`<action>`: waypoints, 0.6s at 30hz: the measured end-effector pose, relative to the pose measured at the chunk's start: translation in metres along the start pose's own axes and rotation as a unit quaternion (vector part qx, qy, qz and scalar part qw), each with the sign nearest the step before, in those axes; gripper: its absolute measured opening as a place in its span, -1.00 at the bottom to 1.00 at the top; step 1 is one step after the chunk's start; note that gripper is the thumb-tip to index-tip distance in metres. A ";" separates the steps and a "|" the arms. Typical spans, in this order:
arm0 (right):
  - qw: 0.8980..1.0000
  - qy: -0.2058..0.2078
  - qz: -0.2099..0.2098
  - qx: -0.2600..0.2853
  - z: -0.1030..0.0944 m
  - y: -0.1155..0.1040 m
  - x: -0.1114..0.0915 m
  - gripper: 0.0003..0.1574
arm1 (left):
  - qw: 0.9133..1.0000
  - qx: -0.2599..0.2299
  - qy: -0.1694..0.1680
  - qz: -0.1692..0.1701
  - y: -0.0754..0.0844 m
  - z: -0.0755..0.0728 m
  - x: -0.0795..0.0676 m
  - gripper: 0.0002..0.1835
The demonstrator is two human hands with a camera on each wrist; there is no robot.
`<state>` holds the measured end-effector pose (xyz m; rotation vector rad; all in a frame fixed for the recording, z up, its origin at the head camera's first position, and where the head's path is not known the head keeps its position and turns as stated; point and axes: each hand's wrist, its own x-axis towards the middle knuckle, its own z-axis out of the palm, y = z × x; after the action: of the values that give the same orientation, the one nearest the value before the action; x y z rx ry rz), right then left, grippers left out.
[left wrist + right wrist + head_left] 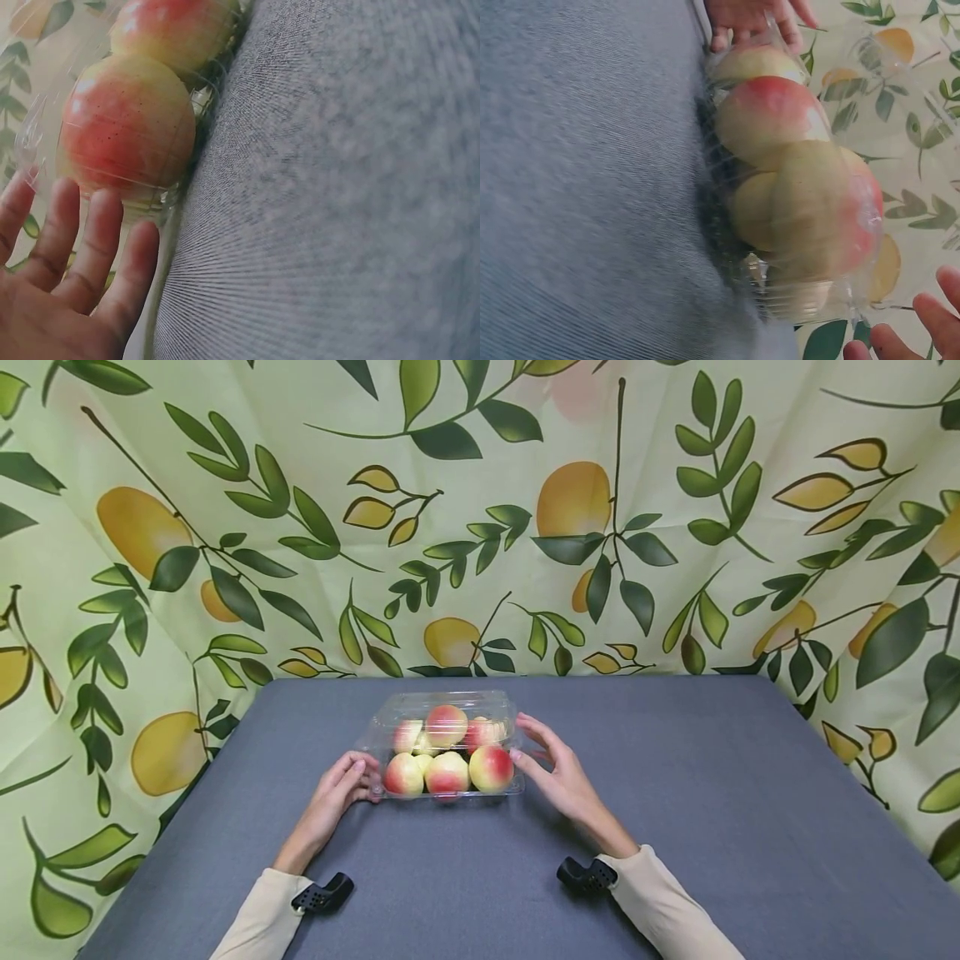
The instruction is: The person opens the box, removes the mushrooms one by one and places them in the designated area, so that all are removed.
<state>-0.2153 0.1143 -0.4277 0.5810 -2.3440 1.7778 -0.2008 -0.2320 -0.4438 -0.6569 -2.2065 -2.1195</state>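
A clear plastic clamshell box [480, 700] stands near the back of the table, holding several red-and-yellow peaches [447, 772]. At its left end is my left hand [348, 779], fingertips against the plastic. In the left wrist view its fingers [100, 232] are spread and fairly straight beside a peach [124, 127]. On the opposite side, my right hand [561, 772] reaches to the box's right end with thumb and fingers apart. The right wrist view shows its fingertips [885, 341] close to the plastic; contact is unclear. Whether the lid is fastened I cannot tell.
Grey-blue cloth covers the table [465, 893]. Behind it hangs a pale curtain [487, 568] printed with leaves and orange fruit. A black strap device [324, 893] is on the left wrist, another black device [587, 875] on the right.
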 end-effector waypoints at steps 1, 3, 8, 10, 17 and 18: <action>1.000 -0.001 -0.003 -0.002 0.000 -0.001 0.001 -0.37 | 1.000 0.013 0.010 -0.005 0.000 0.001 0.000 -0.70; 1.000 -0.004 -0.007 -0.005 -0.002 -0.003 0.004 -0.40 | 0.999 0.036 0.026 -0.010 0.001 0.004 0.000 -0.69; 1.000 -0.008 -0.005 0.000 -0.004 -0.007 0.012 -0.47 | 0.996 0.077 0.035 -0.007 0.000 0.007 0.000 -0.55; 1.000 -0.008 -0.001 0.005 -0.005 -0.008 0.015 -0.48 | 0.995 0.093 0.033 -0.009 -0.001 0.007 0.000 -0.48; 1.000 -0.007 0.008 0.013 -0.008 -0.014 0.023 -0.47 | 0.995 0.097 0.008 -0.032 0.000 0.008 0.000 -0.25; 1.000 -0.008 0.010 0.014 -0.008 -0.015 0.024 -0.46 | 0.995 0.095 0.002 -0.036 0.000 0.009 0.000 -0.21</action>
<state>-0.2329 0.1132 -0.4040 0.5796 -2.3460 1.8242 -0.1987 -0.2236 -0.4443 -0.5697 -2.4237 -1.9052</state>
